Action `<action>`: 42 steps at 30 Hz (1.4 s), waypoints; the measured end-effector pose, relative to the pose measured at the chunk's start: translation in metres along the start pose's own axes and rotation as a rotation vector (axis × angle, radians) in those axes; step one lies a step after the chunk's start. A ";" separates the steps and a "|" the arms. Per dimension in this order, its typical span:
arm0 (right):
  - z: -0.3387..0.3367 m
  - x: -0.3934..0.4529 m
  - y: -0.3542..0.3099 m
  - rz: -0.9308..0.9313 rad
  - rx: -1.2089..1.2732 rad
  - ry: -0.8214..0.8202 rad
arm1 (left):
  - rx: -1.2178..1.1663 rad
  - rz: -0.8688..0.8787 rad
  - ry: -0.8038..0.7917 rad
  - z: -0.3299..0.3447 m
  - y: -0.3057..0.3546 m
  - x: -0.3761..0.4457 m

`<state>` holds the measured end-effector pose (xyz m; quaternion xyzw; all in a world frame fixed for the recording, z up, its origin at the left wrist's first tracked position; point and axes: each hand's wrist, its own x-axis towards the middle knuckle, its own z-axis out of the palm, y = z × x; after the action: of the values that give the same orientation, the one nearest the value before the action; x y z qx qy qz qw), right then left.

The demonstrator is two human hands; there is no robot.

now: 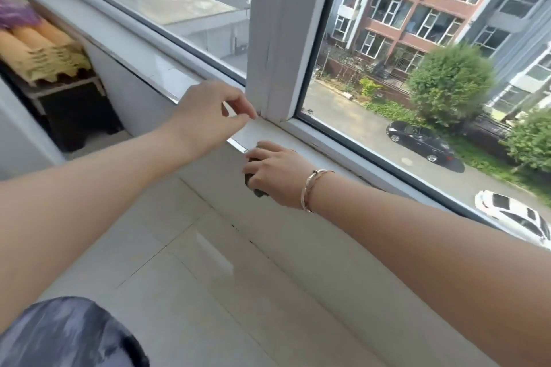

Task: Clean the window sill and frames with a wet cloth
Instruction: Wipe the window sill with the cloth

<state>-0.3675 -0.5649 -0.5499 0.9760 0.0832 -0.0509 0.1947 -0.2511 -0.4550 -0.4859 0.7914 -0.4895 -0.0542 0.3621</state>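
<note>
The white window sill (128, 39) runs from upper left to lower right under the glass. A white upright frame post (277, 39) meets it in the middle. My left hand (214, 112) hovers at the post's base, its fingers curled and its thumb and fingertips close together by the corner, with nothing visible in them. My right hand (275, 173), with a bracelet on its wrist, grips a dark cloth (260, 192) against the sill's front edge just below that corner. Most of the cloth is hidden under the hand.
A low shelf (68, 83) at the left holds yellow rolled items (38, 48) and something purple. Pale glossy floor tiles (208, 277) lie below the sill wall. My patterned clothing (68, 334) shows at the bottom left. Buildings, trees and parked cars lie outside the glass.
</note>
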 end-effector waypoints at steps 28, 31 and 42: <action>0.122 -0.094 -0.066 -0.084 -0.077 -0.560 | -0.327 -0.390 0.039 0.032 -0.117 -0.076; 0.108 -0.085 -0.072 -0.255 -0.212 -0.717 | -0.355 -0.384 0.043 0.034 -0.111 -0.074; 0.066 0.039 -0.022 -0.157 -0.342 -0.204 | -0.377 -0.459 0.098 0.034 -0.124 -0.078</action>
<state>-0.3377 -0.5647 -0.6244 0.9091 0.1461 -0.1497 0.3603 -0.2152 -0.3772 -0.6093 0.8019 -0.2610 -0.1864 0.5040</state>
